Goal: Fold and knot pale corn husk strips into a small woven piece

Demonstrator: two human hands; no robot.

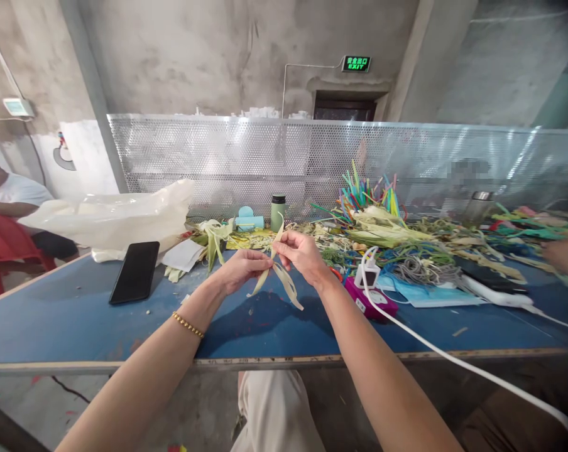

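Pale, dry strips that look like corn husk (288, 287) hang between my hands, a little above the blue table (171, 339). My left hand (243, 269) pinches the strips from the left, thumb and fingers pressed together. From the right, my right hand (299, 252) pinches them close by, its fingertips almost meeting the left ones. One strip end sticks up past the right fingers, and others dangle below. Exactly how the strips cross is hidden by my fingertips.
A black phone (134, 272) lies left, beside a plastic bag (124, 216). Behind stand a green bottle (278, 215), a husk pile (378, 226) and colourful stems (359, 191). At right are a purple power strip (371, 300), a white cable (435, 342) and a blue mask (435, 294).
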